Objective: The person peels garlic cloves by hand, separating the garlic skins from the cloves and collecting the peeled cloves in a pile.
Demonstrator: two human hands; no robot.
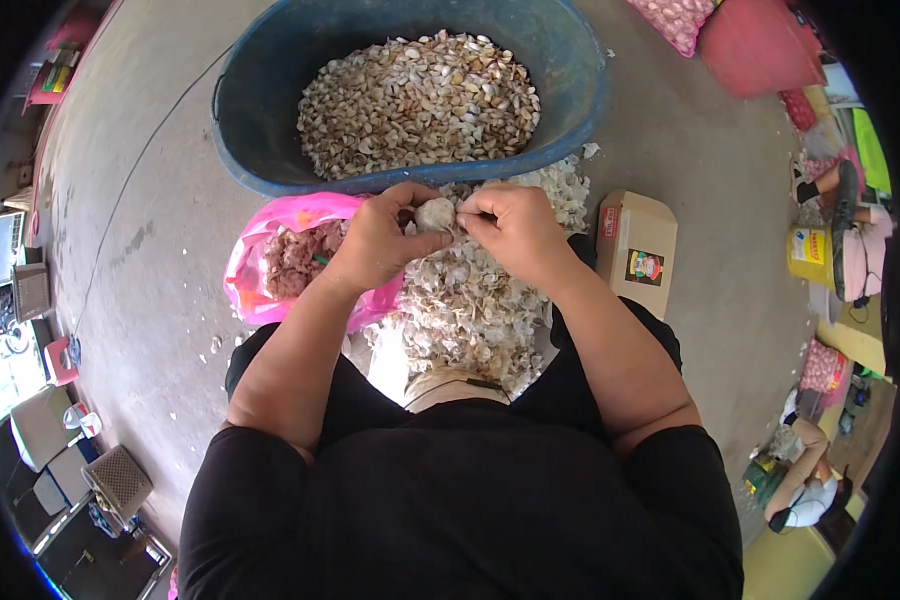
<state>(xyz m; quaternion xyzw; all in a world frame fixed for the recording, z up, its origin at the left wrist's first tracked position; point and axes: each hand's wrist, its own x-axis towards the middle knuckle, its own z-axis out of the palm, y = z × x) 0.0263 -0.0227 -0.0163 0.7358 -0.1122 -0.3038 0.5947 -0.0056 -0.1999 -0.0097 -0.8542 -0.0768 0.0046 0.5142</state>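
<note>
A whitish garlic bulb (435,215) is between my hands, just in front of the tub's near rim. My left hand (382,238) grips it with thumb and fingers. My right hand (518,228) is closed in a pinch at the bulb's right side; it touches the skin there. Beyond them a large blue tub (240,135) holds many loose garlic cloves (420,100). Below my hands lies a heap of papery garlic skins (470,310). Left of it, an open pink plastic bag (245,260) contains reddish-brown pieces (295,260).
A cardboard box (635,255) stands right of the skins. At the upper right are a red sack (760,45) and a net bag of garlic (675,15). Two people sit at the far right, near a yellow bucket (810,252). A cable crosses the floor at left.
</note>
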